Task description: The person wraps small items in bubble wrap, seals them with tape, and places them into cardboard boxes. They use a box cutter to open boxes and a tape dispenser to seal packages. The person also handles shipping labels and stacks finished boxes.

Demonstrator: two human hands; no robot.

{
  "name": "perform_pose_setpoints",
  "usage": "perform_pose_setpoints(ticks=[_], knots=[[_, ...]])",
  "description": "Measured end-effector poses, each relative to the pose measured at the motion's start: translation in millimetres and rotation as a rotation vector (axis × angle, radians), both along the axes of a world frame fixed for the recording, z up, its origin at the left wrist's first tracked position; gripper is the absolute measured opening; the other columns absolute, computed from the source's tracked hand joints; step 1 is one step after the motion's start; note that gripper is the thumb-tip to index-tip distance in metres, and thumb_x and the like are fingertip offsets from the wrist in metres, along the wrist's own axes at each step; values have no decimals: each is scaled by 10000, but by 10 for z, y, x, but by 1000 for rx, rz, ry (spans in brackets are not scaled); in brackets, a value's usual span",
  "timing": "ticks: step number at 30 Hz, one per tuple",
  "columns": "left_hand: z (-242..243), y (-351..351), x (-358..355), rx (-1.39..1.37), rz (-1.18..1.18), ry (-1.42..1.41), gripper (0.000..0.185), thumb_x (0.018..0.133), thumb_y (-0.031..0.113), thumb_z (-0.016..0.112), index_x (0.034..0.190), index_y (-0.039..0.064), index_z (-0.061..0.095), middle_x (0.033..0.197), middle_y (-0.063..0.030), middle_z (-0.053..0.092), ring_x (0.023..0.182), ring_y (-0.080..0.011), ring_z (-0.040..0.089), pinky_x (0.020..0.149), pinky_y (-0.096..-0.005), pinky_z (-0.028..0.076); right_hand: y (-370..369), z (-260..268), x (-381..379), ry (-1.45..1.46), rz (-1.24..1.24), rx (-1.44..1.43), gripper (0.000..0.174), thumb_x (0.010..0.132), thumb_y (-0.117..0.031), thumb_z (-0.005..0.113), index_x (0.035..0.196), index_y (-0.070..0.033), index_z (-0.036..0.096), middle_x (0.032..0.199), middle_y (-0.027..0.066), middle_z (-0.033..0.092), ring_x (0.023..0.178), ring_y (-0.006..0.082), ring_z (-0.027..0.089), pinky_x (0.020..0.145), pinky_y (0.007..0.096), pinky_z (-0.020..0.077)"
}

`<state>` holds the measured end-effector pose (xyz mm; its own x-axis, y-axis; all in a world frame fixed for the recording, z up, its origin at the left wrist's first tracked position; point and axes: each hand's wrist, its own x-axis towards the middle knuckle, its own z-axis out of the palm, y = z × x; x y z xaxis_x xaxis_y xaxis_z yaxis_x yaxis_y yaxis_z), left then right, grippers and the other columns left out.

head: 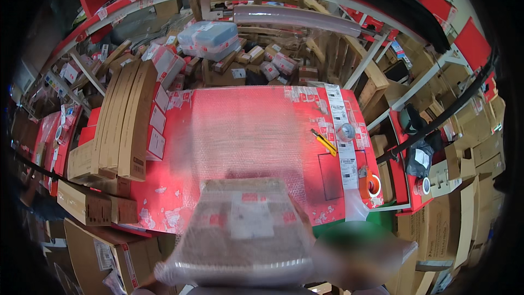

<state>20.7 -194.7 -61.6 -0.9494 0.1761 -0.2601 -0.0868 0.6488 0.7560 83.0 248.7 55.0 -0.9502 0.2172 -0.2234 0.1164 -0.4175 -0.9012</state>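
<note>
A brown carton in bubble wrap (249,229) is at the near edge of the red table (159,200), with a white label and red-and-white tape showing through the film. My left hand (153,277), partly hidden, holds its lower left corner. Along the right side lies my right hand (302,216), its fingers largely hidden by the wrapped carton. A sheet of bubble wrap (245,127) runs from the carton to the table's far edge. To its right are a yellow box cutter (324,142), a roll of clear tape (346,132) on a strip of printed labels (348,170), and an orange tape dispenser (369,185).
Long flat cartons (137,123) stand at the table's left. More cartons (84,205) are below them. A film roll (297,20) hangs on a bar beyond the table, above piled parcels (282,63). A black cable (450,108) crosses the right side. A blurred shape covers the lower right.
</note>
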Motion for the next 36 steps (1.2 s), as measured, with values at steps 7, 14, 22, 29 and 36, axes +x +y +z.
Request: perform_pose_setpoints(ticks=[7,14,22,29,36], knots=[[174,354,-1701,-1,103,182,356,956,247,587,1249,45,600,1313,-169,550,1190,-276,551,995,-395,426,646,-28,-1538,-6,1,231,494,984,-339,610,1371,-35,570,1323,230,592,1223,338,580,1020,422,458],[81,541,-2745,-8,103,122,314,946,211,588,1203,31,612,1257,-164,578,1143,-264,570,955,-394,442,958,-117,-2618,-55,-29,339,440,983,-334,609,1299,-28,611,1222,241,625,1125,352,615,959,445,479],[-48,644,-2515,-11,113,117,267,935,169,588,1150,16,626,1192,-157,609,1089,-250,591,909,-393,460,831,-289,-2373,-102,-81,466,392,982,-329,608,1218,-20,657,1107,253,664,1012,368,656,890,472,504],[-232,712,-1255,-91,-6,125,227,925,133,588,1104,3,639,1136,-152,636,1041,-238,610,869,-391,476,642,-67,-1204,-363,457,729,364,980,-324,607,1146,-13,698,1007,264,697,913,382,692,829,495,525],[-77,-159,-1014,-166,-442,-377,189,915,96,589,1058,-10,651,1080,-147,664,994,-226,629,829,-390,493,2425,-1117,-2221,-44,-174,1827,313,948,-215,601,1170,4,628,1030,249,679,934,401,670,800,521,540]])
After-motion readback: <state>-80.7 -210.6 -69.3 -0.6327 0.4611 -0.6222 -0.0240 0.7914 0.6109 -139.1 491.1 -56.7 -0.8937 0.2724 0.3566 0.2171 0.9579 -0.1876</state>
